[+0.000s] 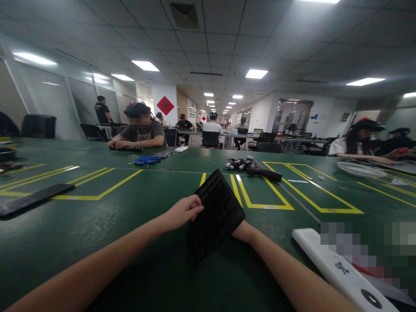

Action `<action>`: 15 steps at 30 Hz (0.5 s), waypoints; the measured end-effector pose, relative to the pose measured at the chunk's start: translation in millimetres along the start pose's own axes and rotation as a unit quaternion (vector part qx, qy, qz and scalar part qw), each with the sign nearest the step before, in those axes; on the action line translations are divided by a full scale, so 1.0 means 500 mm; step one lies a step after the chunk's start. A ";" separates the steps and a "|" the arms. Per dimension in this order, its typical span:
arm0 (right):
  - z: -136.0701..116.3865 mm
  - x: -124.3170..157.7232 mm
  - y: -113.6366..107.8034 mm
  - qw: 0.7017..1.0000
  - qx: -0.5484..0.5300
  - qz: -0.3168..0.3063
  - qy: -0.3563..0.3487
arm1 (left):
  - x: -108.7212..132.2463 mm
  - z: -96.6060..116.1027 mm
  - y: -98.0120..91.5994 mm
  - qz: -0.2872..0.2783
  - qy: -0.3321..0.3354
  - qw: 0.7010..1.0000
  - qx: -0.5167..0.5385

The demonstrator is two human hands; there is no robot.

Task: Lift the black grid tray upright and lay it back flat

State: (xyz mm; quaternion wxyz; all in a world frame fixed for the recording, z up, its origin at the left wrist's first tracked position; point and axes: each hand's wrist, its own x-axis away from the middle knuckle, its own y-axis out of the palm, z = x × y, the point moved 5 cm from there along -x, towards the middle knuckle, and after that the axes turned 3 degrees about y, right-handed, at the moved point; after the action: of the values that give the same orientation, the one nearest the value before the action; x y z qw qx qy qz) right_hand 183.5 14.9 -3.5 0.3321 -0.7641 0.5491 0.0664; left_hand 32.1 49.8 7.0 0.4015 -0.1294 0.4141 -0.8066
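Note:
A black panel with a grid of raised ribs or shallow compartments is held up at a tilt above the green table. My left hand is closed in a pinch at the panel's left edge, with its fingertips over the front face. Whether they grip the edge or a small piece cannot be made out. From behind the lower right side, my right hand supports the panel, its fingers hidden by it.
Yellow tape outlines mark the green table. A black bar lies at left, a white device at right. Farther back are blue gloves, dark metallic items and a clear plastic bundle. Other people sit across the table.

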 end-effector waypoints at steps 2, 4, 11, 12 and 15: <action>0.003 0.000 0.000 1.000 0.006 0.001 0.001 | -0.004 -0.016 0.007 0.014 -0.019 1.000 0.020; 0.005 0.000 0.000 1.000 0.012 0.002 0.005 | -0.004 -0.017 0.010 0.034 -0.022 0.999 -0.007; 0.007 -0.001 0.002 1.000 0.015 0.006 0.007 | 0.003 0.017 -0.011 0.061 -0.009 0.995 -0.079; 0.007 -0.001 0.002 1.000 0.014 0.005 0.007 | 0.003 0.018 -0.013 0.053 -0.008 0.996 -0.065; 0.003 -0.001 0.002 1.000 0.009 0.003 0.006 | 0.002 0.018 -0.017 0.040 0.008 0.999 -0.026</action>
State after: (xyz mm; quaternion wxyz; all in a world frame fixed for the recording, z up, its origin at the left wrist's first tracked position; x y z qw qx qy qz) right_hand 182.7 16.1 -4.9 0.3357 -0.7599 0.5537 0.0578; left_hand 31.7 46.7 19.0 0.4267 -0.1164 0.4435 -0.7796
